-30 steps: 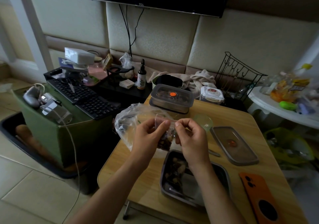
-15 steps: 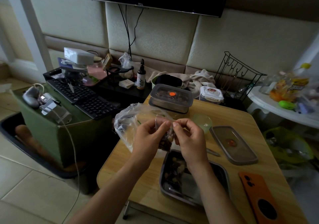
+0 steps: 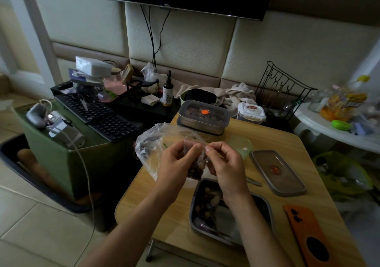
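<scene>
Two hands work on one small clear packet (image 3: pixel 197 163) of dark and pale pieces, held in the air just above the far left corner of the open metal container (image 3: pixel 267 204) on the table (image 3: pixel 164 205). The left hand (image 3: pixel 174 163) has its fingers curled round the packet's side, with the thumb pressed at the top edge. The right hand (image 3: pixel 226 163) pinches the same edge between thumb and forefinger, its other fingers folded in. Judged progress: the container holds a heap of similar pieces (image 3: pixel 207 201) at its left end, and bare metal shows to the right, so filling appears partly done. This packet remains to be opened and emptied, and the loose lid (image 3: pixel 275 172) lying to the right remains to be fitted. A second container (image 3: pixel 203 116) at the far edge is closed. Not verifiable: the thumbs cover the packet's seal, so whether it is torn cannot be told. The light is too dim to identify the pieces. The right forearm hides the container's middle. The contents of the larger plastic bag (image 3: pixel 152 145) behind the left hand are unclear. The orange phone (image 3: pixel 304 236) is cut off by the bottom edge.
</scene>
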`<move>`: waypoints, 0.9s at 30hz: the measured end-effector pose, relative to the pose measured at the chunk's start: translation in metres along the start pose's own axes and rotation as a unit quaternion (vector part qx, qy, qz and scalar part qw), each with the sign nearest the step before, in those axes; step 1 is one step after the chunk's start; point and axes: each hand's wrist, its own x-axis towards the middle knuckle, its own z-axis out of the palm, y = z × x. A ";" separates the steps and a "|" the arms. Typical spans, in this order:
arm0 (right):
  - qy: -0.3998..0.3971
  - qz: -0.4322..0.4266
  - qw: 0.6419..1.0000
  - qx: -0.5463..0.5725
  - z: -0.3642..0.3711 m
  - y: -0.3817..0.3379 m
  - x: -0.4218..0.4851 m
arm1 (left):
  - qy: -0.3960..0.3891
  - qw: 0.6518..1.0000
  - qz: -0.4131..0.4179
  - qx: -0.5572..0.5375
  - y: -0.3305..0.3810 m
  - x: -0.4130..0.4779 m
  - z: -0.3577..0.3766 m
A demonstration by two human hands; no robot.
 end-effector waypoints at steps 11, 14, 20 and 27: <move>0.027 -0.009 1.000 0.003 -0.006 -0.003 0.001 | 0.032 0.999 0.007 -0.020 -0.005 0.005 -0.003; 0.034 -0.003 0.999 0.007 -0.010 -0.003 0.003 | 0.030 0.999 0.000 -0.020 -0.006 0.006 -0.004; -0.015 -0.004 1.000 -0.014 -0.008 -0.003 0.002 | 0.028 0.999 -0.011 -0.019 -0.006 0.004 -0.001; -0.024 0.006 1.000 -0.013 -0.007 -0.003 0.001 | 0.018 0.999 -0.022 -0.032 -0.005 0.002 0.000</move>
